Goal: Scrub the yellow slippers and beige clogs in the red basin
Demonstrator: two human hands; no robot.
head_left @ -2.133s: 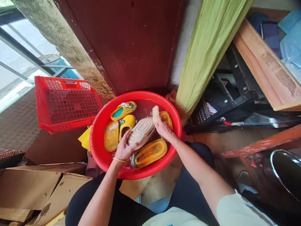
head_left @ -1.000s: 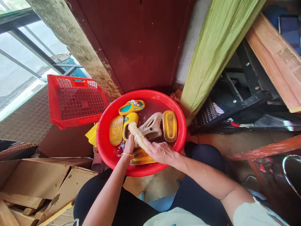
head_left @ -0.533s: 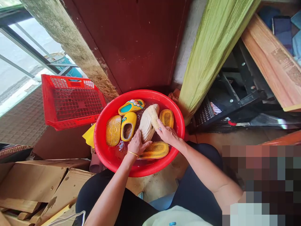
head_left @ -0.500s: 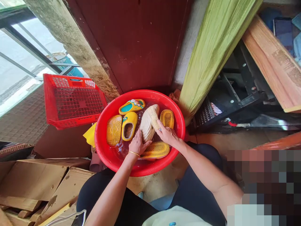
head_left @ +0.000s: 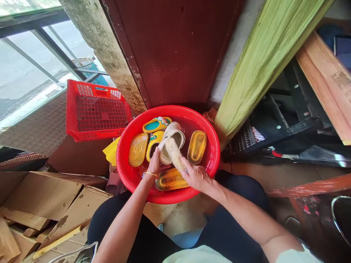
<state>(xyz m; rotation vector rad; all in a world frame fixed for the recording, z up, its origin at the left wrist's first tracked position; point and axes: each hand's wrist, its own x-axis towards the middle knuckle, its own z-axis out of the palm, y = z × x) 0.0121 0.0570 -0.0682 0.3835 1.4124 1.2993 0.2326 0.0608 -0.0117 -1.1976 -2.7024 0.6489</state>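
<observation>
My left hand (head_left: 153, 164) is closed on the near left edge of a cream clog (head_left: 175, 131), whose opening faces up. In my right hand (head_left: 199, 178) is a scrub brush (head_left: 174, 155), its pale bristles lying against the clog's opening. Both are over a red basin (head_left: 215, 153) of dark water. Around the cream clog lie a yellow clog (head_left: 154, 138), partly covered by it, and a yellow slipper with a teal inside (head_left: 153, 125). Sole-up yellow shoes rest at the left (head_left: 138, 149), the right (head_left: 197, 145) and near my wrists (head_left: 171, 180).
A red plastic crate (head_left: 98, 111) stands left of the basin, near flattened cardboard (head_left: 52, 193) and wood pieces. Behind is a dark red door (head_left: 175, 54). A green curtain (head_left: 246, 76) hangs at right, beside a black metal frame (head_left: 285, 124).
The cream clog has turned from sole-up to opening-up and shifted left, overlapping the yellow clog. My left hand now grips its edge, and the brush has moved from the sole to the opening. The view has shifted slightly.
</observation>
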